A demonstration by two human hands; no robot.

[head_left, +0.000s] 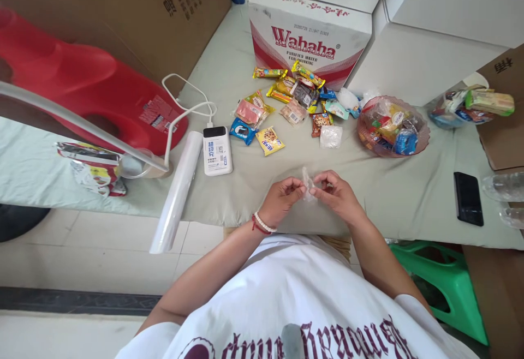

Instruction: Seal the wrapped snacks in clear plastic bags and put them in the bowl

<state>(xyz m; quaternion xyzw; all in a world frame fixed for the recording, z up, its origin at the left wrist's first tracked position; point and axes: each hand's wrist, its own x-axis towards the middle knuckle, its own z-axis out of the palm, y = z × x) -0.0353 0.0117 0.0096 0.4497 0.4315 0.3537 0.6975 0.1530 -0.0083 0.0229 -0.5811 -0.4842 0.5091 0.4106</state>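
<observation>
The person sits at the near edge of the cloth-covered tabletop (254,184), both hands raised just above that edge and drawn close together. The left hand (281,199), with a bead bracelet (263,223) at the wrist, and the right hand (336,195) each pinch a side of a small clear plastic bag (308,185), which stands between their fingertips, crumpled and partly upright; the thumbs and forefingers are closed on the film while the remaining fingers curl loosely. The bag hangs right in the gap between the two grips, clear of the cloth as far as I can see. Farther in, toward the middle of the tabletop, lies another clear bag (331,136), flat and apart from the hands. Beyond it a scatter of wrapped snacks (286,100) spreads toward the far edge, in front of a Wahaha carton (309,37). To the right of the scatter a transparent pink bowl (421,135) holds more packets. A white power bank (216,150) with its cable lies to the left, beside a roll of clear film (177,192) that overhangs the near edge. A black phone (468,198) rests near the right end, well apart from the hands. A red plastic stool (82,83) lies on the left end.
</observation>
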